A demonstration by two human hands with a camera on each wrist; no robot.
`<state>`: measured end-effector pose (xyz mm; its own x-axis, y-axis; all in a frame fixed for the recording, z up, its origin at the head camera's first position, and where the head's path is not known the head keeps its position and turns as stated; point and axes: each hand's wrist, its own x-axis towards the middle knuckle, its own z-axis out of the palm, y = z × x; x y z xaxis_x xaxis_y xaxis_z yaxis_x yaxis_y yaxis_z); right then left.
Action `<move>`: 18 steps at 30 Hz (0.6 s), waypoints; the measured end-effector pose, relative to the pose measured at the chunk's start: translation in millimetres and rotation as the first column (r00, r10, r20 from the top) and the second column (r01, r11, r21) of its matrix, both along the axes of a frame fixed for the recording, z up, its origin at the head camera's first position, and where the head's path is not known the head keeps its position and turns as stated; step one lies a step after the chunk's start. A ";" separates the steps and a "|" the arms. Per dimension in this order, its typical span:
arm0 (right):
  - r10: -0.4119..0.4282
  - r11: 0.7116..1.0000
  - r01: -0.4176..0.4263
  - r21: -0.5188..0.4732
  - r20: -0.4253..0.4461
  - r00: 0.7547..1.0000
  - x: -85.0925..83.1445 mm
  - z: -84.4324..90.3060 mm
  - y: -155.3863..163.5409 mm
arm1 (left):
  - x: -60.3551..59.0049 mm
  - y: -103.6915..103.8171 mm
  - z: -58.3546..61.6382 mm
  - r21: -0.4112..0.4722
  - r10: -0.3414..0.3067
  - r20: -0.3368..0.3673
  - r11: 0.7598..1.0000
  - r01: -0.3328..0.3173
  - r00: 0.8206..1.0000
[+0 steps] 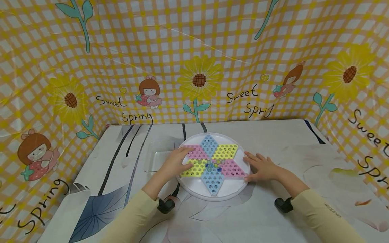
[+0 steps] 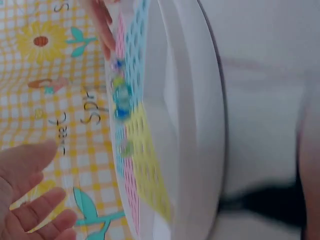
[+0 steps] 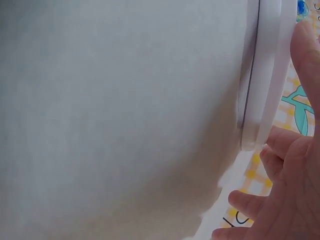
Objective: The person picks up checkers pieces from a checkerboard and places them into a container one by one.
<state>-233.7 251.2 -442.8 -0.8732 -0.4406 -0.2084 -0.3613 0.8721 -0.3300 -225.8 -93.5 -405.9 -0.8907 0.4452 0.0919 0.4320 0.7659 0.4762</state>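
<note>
A round white Chinese checkers board (image 1: 194, 189) lies on the table, with a star of pink, yellow and blue holed fields. Several glass marbles (image 1: 209, 165) are gathered around its middle; in the left wrist view, the marbles (image 2: 121, 97) look blue, teal and green. My left hand (image 1: 174, 162) reaches over the left side of the board, fingers and thumb spread above the pink and yellow fields. At the right rim is my right hand (image 1: 263, 168), its fingers spread and its fingertips right at the edge. In the right wrist view, the thumb (image 3: 304, 52) overlaps the rim.
Left of the board stands a clear plastic tray (image 1: 155, 161), partly hidden behind my left forearm. A white patterned cloth (image 1: 243, 219) covers the table. Behind and at both sides hangs a yellow checked curtain (image 1: 170, 44) with sunflowers.
</note>
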 end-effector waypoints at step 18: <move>0.000 1.000 0.000 -0.001 0.053 0.999 -1.1 2.3 -0.1 | -8.9 35.1 -19.9 0.099 0.036 0.145 0.994 -0.051 0.989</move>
<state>-234.9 251.1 -440.4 -0.8608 -0.4409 -0.2543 -0.3434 0.8718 -0.3493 -234.7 -58.4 -425.8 -0.9162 0.4006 0.0049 0.3210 0.7268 0.6072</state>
